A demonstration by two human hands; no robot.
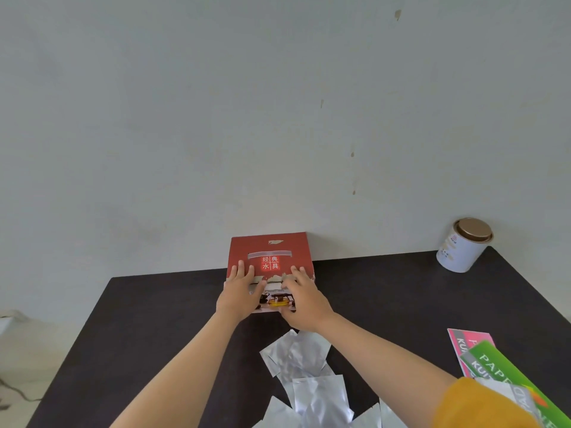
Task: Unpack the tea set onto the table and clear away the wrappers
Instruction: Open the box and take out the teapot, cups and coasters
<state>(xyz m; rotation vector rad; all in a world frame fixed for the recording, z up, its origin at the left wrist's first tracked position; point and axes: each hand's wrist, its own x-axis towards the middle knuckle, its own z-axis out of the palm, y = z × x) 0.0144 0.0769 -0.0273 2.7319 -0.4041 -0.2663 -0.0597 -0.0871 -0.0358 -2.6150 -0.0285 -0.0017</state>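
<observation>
A red printed cardboard tea-set box [269,267] stands at the middle of the far edge of the dark brown table [386,298], its back against the pale wall. Both hands lie on its sloping top face. The left hand [239,291] rests with fingers straight and spread over the left half, and the right hand [301,299] lies likewise over the right half, its thumb towards the middle; neither is curled round anything that I can make out.

The box is probably light in itself but carries breakable ware, so it should be handled as fragile and somewhat heavy. Thin card flexes, so the safer hold is at the two side walls or beneath the base, not by the lid flap alone.

Its upper part is deep red with a white-lettered square of Chinese characters. The lower band is pale, with a picture of a teapot and cups.

Crumpled silver foil wrappers [309,375] lie near the near edge. A white tin with a bronze lid [463,245] stands at the far right corner.
</observation>
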